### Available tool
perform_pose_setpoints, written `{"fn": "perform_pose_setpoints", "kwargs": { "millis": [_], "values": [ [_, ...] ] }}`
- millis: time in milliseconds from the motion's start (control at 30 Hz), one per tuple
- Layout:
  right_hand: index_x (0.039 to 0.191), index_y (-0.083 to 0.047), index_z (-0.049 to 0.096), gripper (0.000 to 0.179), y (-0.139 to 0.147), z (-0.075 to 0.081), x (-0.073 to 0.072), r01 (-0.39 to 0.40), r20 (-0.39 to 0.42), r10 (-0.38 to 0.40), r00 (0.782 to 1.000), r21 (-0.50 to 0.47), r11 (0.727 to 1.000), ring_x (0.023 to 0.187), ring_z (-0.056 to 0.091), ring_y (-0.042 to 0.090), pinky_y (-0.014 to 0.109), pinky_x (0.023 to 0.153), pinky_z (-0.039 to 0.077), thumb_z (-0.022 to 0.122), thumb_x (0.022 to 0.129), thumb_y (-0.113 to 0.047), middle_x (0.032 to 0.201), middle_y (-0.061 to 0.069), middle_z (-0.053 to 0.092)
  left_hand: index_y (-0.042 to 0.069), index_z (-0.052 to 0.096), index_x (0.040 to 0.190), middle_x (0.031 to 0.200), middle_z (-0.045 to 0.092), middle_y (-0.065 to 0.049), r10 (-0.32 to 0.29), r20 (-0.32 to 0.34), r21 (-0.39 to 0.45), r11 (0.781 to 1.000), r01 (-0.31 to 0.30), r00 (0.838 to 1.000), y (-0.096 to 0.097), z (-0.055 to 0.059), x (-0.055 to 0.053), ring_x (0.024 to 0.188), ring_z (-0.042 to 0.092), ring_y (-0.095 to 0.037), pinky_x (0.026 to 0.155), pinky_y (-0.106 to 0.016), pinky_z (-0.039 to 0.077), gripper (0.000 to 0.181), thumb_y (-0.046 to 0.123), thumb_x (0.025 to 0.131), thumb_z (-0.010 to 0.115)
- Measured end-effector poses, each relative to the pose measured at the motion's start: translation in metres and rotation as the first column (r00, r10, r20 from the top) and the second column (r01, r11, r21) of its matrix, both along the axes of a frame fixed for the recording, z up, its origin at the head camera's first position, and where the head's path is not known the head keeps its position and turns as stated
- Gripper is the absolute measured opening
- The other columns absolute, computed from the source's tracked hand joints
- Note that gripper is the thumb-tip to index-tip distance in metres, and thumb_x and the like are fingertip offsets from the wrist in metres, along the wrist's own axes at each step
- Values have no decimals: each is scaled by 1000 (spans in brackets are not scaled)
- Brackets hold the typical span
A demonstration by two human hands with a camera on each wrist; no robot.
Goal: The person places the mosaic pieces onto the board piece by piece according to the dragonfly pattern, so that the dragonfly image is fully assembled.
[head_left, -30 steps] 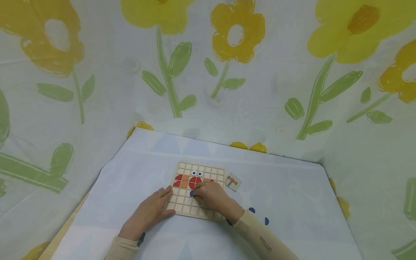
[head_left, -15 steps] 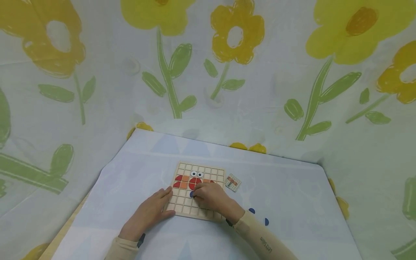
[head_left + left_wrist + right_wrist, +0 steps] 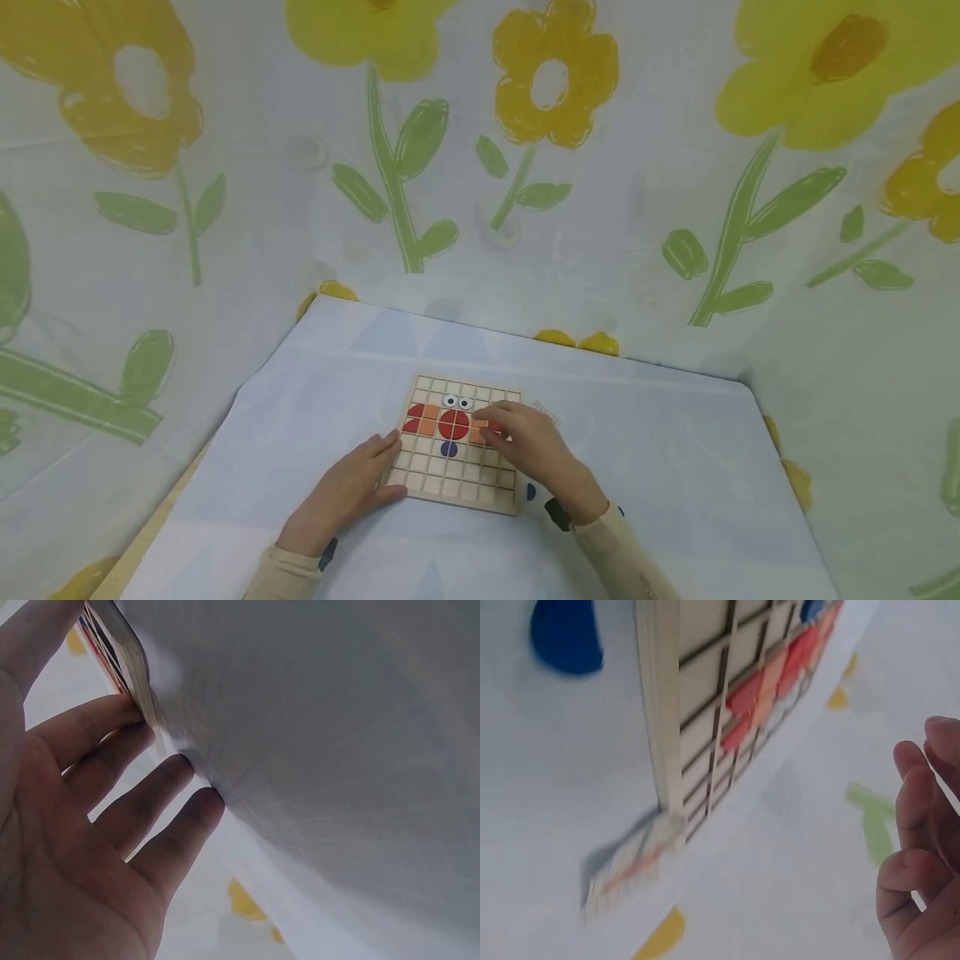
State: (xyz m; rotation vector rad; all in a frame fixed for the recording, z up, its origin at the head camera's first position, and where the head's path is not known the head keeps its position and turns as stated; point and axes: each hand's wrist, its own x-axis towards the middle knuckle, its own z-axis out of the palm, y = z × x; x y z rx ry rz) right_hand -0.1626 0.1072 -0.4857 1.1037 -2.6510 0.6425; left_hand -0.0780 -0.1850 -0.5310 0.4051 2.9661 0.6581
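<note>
A wooden grid board (image 3: 465,503) lies on the cloth, bearing a red circle (image 3: 453,425), orange and red pieces, and two eye discs (image 3: 457,402). Just below the red circle sits a blue round shape (image 3: 448,450). My left hand (image 3: 341,492) rests against the board's left edge, its extended fingers touching the rim in the left wrist view. Above the board's right side hovers my right hand (image 3: 543,442), fingers loosely bent, holding nothing; it covers some right-hand cells. In the right wrist view this hand (image 3: 926,855) is apart from the board.
A small pattern card (image 3: 634,862) lies by the board's far right corner, partly hidden by the right hand in the head view. One blue half-disc (image 3: 531,492) lies right of the board; another (image 3: 621,511) peeks out beside the right sleeve. Flower-print cloth surrounds the table.
My right hand has let go of the blue piece on the board and moved up and to the right. The blue round shape is now uncovered. My left hand stays put.
</note>
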Motion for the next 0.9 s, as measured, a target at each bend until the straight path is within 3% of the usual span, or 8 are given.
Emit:
{"fn": "perform_pose_setpoints", "kwargs": {
  "millis": [200,433,567,767,900],
  "values": [
    [119,-21,75,32,42,11,6,145,-31,-147,989,-50,988,72,58,9,17,57,48,82,88,-16,103,-9,72,-3,51,146,156,45,-14,1,3,-15,1000,-1,1000,2,1,0,143,41,-38,117,-51,38,79,42,87,78],
    [116,-21,76,28,89,3,17,301,1,-301,954,0,954,69,56,10,17,52,43,82,88,-19,100,-9,72,-3,51,145,155,46,-15,-7,-13,-8,1000,6,1000,2,2,2,142,41,-39,117,-52,37,77,40,87,79],
    [114,-21,76,27,106,-4,26,412,106,-421,901,95,906,68,51,7,20,54,44,82,87,-21,94,-11,69,-3,51,145,155,46,-15,-5,-15,-5,1000,5,1000,2,2,3,142,41,-39,117,-52,37,78,40,87,79],
    [112,-21,77,29,122,-19,38,481,309,-549,777,273,833,67,49,9,24,52,44,83,85,-26,89,-11,67,-2,50,147,156,45,-14,10,8,-9,1000,-10,1000,2,0,1,144,39,-38,118,-52,36,80,42,87,78],
    [105,-20,78,24,129,-28,44,467,331,-552,765,306,830,68,50,10,27,56,47,85,82,-23,88,-11,67,-2,49,148,156,44,-13,17,25,-14,1000,-17,1000,2,1,1,144,38,-38,118,-52,36,79,42,88,78]
  ]
}}
